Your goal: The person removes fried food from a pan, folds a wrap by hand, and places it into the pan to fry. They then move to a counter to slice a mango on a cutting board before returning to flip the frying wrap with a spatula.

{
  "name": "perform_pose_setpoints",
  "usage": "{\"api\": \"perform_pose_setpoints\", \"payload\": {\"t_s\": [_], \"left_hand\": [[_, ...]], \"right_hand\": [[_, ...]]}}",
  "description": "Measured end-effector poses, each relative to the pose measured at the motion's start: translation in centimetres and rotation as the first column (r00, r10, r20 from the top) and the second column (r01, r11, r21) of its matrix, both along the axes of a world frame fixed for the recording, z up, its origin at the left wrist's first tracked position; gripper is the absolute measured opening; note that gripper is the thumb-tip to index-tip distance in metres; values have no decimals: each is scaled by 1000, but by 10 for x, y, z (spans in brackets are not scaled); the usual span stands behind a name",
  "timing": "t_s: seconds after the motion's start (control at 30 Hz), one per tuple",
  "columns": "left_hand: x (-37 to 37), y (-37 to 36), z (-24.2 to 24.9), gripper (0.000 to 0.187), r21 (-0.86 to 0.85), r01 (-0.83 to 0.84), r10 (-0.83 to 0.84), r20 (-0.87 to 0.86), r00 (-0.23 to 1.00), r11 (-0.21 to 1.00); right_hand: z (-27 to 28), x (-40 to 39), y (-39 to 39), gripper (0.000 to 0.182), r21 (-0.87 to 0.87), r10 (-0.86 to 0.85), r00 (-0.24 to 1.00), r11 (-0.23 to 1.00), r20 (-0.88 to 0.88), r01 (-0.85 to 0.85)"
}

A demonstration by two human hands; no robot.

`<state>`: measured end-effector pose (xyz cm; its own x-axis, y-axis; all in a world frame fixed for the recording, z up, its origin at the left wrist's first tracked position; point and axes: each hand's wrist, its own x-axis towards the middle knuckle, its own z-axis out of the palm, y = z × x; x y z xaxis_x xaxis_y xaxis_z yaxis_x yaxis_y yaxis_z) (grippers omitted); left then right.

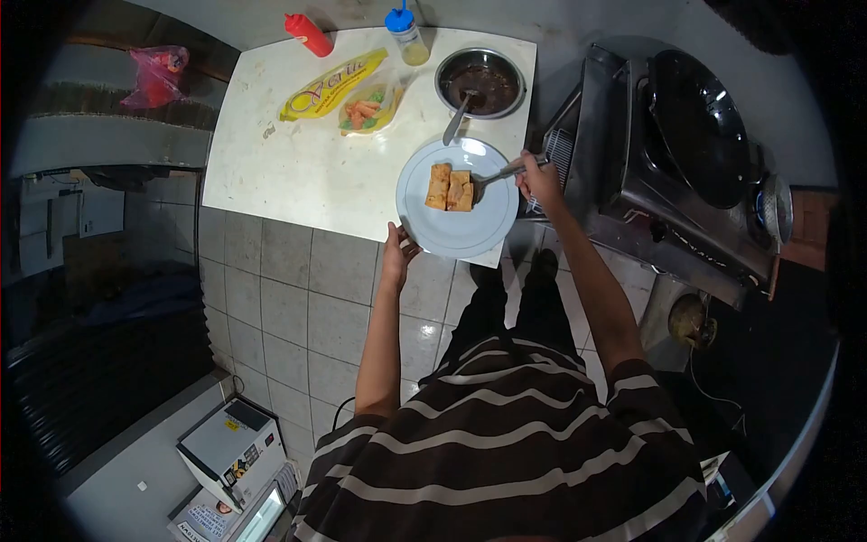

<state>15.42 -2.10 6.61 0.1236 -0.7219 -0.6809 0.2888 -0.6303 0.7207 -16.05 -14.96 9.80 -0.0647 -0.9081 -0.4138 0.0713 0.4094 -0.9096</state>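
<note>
Two golden-brown pieces of food (449, 188) lie side by side on a white plate (418, 226) near the table's front right corner. My right hand (539, 183) is closed round the handle of a metal utensil (508, 171), whose end touches the right side of the food. At the plate's lower left rim is my left hand (400, 250), its fingers on the edge. Behind the plate stands a metal bowl (481, 79) of dark sauce with a spoon (458, 120) in it.
On the white table (262, 172) are a yellow bag (334, 83), a clear bag of orange and green food (368, 110), a red bottle (309, 34) and a blue-capped bottle (408, 41). A stove (641, 172) with a black wok (697, 126) stands right.
</note>
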Motion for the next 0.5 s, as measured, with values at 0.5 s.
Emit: {"api": "perform_pose_setpoints", "payload": {"t_s": [0.5], "left_hand": [[13, 11, 17, 61, 62, 81, -96, 308, 946, 995]], "right_hand": [[124, 39, 23, 28, -422, 69, 697, 753, -714, -506]]}}
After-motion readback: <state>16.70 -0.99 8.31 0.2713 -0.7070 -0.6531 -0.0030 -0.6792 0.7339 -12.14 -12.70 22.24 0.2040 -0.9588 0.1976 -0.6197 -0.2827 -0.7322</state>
